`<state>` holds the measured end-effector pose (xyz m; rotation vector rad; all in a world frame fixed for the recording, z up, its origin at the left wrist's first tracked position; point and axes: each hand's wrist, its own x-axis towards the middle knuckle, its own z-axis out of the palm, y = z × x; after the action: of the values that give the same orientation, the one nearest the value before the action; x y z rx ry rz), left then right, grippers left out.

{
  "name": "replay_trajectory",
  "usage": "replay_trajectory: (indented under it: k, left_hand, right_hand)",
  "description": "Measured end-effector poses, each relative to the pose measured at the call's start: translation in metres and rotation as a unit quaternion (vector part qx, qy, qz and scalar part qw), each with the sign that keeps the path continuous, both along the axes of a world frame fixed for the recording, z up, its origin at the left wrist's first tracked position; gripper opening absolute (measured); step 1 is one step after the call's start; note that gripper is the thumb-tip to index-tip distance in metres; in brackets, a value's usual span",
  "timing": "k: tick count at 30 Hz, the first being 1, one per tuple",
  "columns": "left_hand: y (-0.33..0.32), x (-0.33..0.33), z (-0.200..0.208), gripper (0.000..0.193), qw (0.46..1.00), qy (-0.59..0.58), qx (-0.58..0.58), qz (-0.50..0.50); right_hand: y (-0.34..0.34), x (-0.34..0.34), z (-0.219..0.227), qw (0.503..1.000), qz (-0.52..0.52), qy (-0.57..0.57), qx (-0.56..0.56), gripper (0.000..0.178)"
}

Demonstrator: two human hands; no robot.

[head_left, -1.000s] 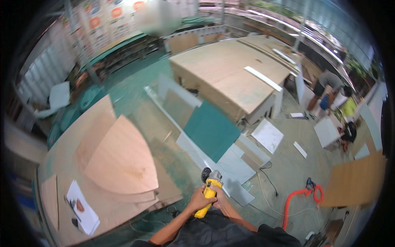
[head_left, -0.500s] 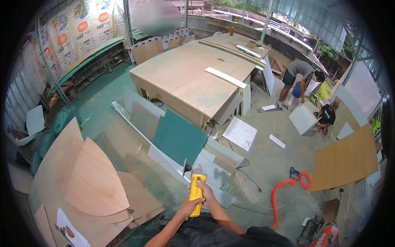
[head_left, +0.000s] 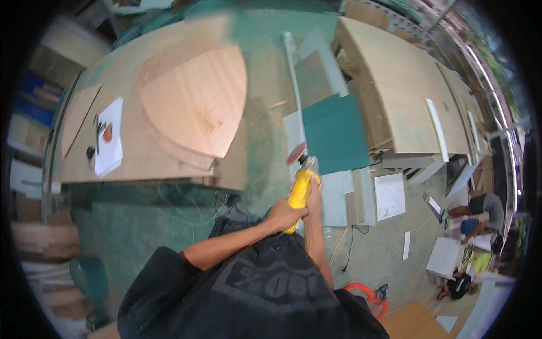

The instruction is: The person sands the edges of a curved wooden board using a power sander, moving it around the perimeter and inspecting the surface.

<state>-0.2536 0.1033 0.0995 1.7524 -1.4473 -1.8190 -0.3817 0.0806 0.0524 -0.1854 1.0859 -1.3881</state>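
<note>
Head view, looking down over the person's dark shirt. Yellow angle grinder (head_left: 301, 191) sits just below centre, held out in front of the chest. Its reddish sanding disc (head_left: 296, 153) points toward 12 o'clock. Left hand (head_left: 284, 214) wraps the rear of the yellow body, fingers closed round it. Right hand (head_left: 314, 188) closes on the body nearer the head, from the 3 o'clock side. Curved plywood pieces (head_left: 197, 107) lie stacked at 10 o'clock on a large plywood sheet (head_left: 141, 161). A white paper (head_left: 109, 135) lies on that sheet at 9 o'clock. Green panel (head_left: 334, 133) lies at 1 o'clock, just beyond the disc. Long plywood table (head_left: 406, 107) at 2 o'clock. Orange hose (head_left: 367, 294) on the floor at 5 o'clock. Another person (head_left: 480, 209) crouches at 3 o'clock, well apart.
</note>
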Motion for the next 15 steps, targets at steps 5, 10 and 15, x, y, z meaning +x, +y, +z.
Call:
replay_trajectory:
  k: [5,10,15]
  left_hand:
    - [-0.007,0.027,0.023,0.057,0.999,-0.004,-0.009,0.052]
    - [0.0,0.046,0.006,0.05,0.998,-0.029,-0.011,0.049]
    - [-0.009,0.076,-0.003,0.054,0.999,-0.014,0.048,0.021]
  right_hand:
    - [-0.017,0.032,0.004,0.998,0.063,0.0,0.006,0.047]
    - [-0.028,0.047,-0.003,0.986,0.062,-0.154,0.022,0.052]
    - [-0.049,0.062,-0.034,0.981,0.109,-0.151,0.058,0.059]
